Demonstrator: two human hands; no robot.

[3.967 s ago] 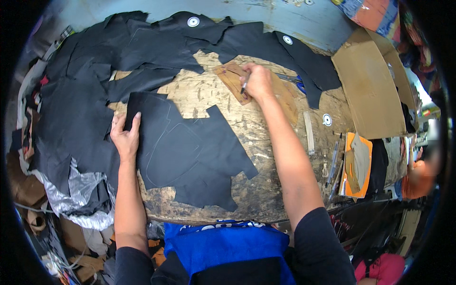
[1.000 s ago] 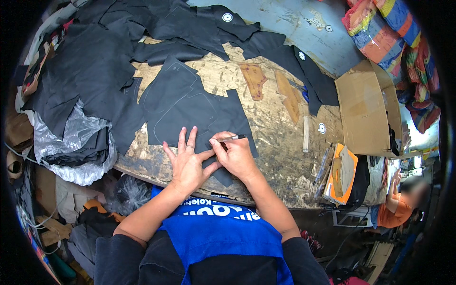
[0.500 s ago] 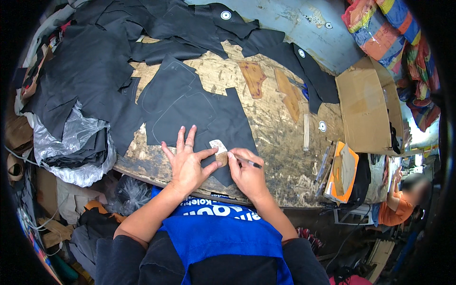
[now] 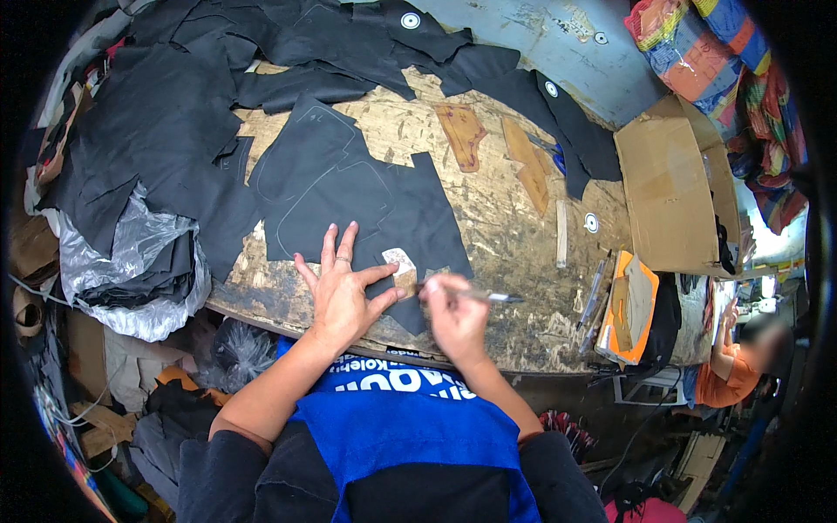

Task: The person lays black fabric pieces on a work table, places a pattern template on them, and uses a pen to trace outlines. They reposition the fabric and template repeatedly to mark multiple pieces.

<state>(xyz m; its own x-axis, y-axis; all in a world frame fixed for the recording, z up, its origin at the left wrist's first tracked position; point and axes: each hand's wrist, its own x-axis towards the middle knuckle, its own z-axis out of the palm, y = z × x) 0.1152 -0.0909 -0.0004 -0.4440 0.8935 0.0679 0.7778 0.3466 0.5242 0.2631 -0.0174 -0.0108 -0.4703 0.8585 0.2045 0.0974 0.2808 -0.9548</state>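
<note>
A black leather piece (image 4: 349,187) with pale drawn outlines lies in front of me on the worn wooden table. My left hand (image 4: 342,292) rests on it, fingers spread, thumb and index fingertip pressing down a small white-and-brown template (image 4: 400,266). Just right of the template, my right hand (image 4: 458,321) is closed round a pen (image 4: 495,297). Motion smears this hand and the pen, whose dark end points right. The pen's tip is hard to make out beside the template's edge.
More black leather (image 4: 157,139) is heaped at left and along the back, partly over a plastic bag (image 4: 144,322). Brown templates (image 4: 460,138) and a pale strip (image 4: 561,234) lie right of centre. A cardboard box (image 4: 667,187) and an orange-edged pad (image 4: 641,305) are at right. Another person (image 4: 737,375) sits beyond.
My right hand has turned and the pen has swung flatter, its dark end reaching further right. My left hand stays on the template. The whole view has shifted slightly.
</note>
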